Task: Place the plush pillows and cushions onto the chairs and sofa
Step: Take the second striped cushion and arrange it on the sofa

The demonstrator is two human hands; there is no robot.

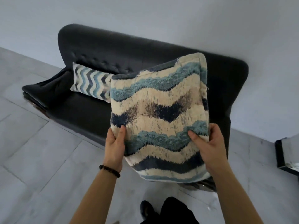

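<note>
**Over the sofa (90, 46), a cushion (159, 113) held in both hands**

From the head camera, looking down: a square cushion with wavy bands of cream, teal and navy fills the middle of the view. It is gripped at its two side edges, near the lower corners. The left hand (114, 147) holds the left edge with its thumb (121, 133) lying on the patterned front; its other fingers are hidden behind the fabric. The right hand (210, 147) holds the right edge the same way, thumb (194, 136) pressed into a teal band, the rest of its fingers out of sight behind. A dark beaded bracelet (110, 171) sits on the left wrist.

The cushion is tilted, top edge away from the person, and covers the right half of the sofa. Whether its far edge touches the seat or backrest cannot be told. Something dark grey shows under its lower right corner; what it is cannot be made out.

The sofa is dark, with a button-tufted backrest, and stands against a pale wall (161, 16). On the left part of its seat lies a smaller pillow (90, 83) with a blue and white zigzag pattern, leaning on the backrest; the cushion's left edge overlaps its right end in the view.

Below, on the grey tiled floor (40, 143), a dark shoe (146, 207) and a black trouser leg (176, 210) show. At the right edge stands a dark-framed object (281, 152), only partly in view.
</note>
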